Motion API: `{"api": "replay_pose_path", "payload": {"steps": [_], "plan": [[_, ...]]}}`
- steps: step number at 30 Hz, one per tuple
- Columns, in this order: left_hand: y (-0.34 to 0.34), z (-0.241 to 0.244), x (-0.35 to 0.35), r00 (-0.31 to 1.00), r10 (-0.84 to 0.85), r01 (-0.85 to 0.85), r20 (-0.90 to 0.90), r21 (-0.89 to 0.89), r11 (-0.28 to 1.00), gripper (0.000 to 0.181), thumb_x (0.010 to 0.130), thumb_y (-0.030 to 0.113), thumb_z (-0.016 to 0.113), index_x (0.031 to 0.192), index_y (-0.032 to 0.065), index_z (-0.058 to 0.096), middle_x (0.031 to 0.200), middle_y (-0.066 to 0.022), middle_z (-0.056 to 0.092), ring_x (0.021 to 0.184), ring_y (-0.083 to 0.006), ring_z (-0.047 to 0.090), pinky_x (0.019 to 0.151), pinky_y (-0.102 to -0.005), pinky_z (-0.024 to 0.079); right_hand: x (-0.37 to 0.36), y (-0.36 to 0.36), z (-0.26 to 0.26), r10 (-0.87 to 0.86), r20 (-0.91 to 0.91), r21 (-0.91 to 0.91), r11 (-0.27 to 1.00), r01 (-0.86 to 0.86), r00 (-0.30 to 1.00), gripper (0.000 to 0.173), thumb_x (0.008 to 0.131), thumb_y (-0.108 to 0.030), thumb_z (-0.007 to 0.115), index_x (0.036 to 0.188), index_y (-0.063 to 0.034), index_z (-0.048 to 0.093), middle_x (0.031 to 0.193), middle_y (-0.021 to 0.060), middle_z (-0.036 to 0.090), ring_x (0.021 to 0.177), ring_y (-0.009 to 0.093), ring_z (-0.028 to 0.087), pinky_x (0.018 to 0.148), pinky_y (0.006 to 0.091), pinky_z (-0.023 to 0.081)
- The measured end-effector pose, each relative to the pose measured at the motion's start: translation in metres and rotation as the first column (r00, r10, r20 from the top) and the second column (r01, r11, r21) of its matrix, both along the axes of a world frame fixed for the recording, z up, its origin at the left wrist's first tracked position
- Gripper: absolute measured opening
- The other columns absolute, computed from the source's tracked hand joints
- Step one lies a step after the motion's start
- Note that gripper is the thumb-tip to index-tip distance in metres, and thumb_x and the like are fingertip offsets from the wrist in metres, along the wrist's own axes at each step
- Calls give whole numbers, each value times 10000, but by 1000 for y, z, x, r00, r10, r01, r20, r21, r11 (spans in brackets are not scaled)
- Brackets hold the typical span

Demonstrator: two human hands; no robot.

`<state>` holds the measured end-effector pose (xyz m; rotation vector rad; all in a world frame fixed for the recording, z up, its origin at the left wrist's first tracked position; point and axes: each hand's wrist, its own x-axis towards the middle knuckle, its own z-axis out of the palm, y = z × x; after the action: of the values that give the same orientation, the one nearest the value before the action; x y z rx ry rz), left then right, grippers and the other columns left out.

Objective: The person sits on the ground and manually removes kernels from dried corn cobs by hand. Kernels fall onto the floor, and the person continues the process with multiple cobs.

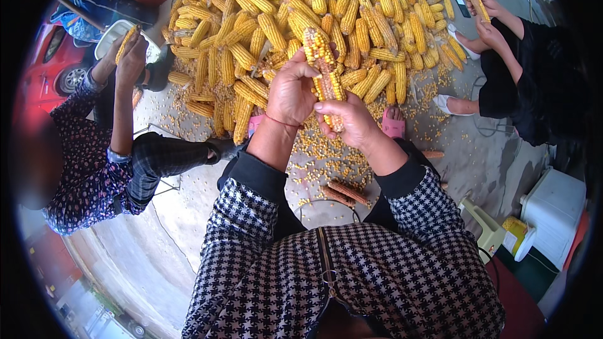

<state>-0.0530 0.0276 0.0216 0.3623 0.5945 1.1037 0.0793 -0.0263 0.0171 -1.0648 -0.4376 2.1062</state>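
Observation:
A partly shelled ear of dried corn [326, 73] is held upright between my two hands, with a bare strip of cob running down its middle. My left hand [293, 85] grips its upper part, the thumb lying across the kernels. Around its lower end closes my right hand [351, 118], thumb pressed near the kernel rows. Beyond the hands rises a large heap of yellow corn ears [271, 30]. Loose kernels [325, 160] are scattered on the concrete floor below, and bare cobs [348, 192] lie between my legs.
At left a seated person holds a corn ear [126, 46]; at right another person holds a cob [476, 1]. A phone [461, 5] lies on the floor. A white basin [115, 33], a white plastic box [555, 216] and a yellow tub [517, 238] stand at the sides.

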Motion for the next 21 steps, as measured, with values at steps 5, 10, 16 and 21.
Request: {"api": "replay_pose_path", "payload": {"steps": [5, 10, 16, 21], "plan": [[0, -1, 0, 997, 9, -6, 72, -37, 999, 472, 786, 72, 510, 1247, -29, 510, 1168, -126, 609, 1082, -251, 572, 1024, -390, 408, 1, 0, 2, 5, 12, 6, 1000, -5, 1000, 188, 797, -101, 657, 941, -56, 545, 672, 68, 561, 459, 155, 533, 364, 269, 354], [-1, 3, 2, 997, 35, -32, 62, -56, 998, 490, 786, 109, 523, 1246, -58, 500, 1167, -147, 616, 1112, -262, 566, 1044, -385, 390, 0, -1, -2, 2, 45, 62, 998, -5, 999, 218, 798, -109, 667, 961, -52, 534, 672, 70, 560, 463, 156, 540, 363, 267, 358], [1, -6, -1, 1000, 17, -17, 23, 26, 1000, 438, 809, 85, 506, 1223, -55, 521, 1167, -146, 616, 1113, -267, 569, 1026, -382, 409, -1, -1, 1, -2, 84, 68, 998, -4, 996, 230, 802, -94, 650, 983, -32, 521, 666, 68, 556, 469, 150, 533, 370, 266, 365], [-1, 3, 1, 986, 77, -87, -146, -65, 994, 474, 809, 77, 516, 1270, -29, 491, 1201, -192, 592, 1147, -308, 572, 1012, -415, 445, -3, -4, -3, 24, 160, 180, 982, -53, 987, 197, 808, -76, 611, 969, -19, 513, 664, 61, 551, 478, 134, 523, 384, 261, 376]]}}
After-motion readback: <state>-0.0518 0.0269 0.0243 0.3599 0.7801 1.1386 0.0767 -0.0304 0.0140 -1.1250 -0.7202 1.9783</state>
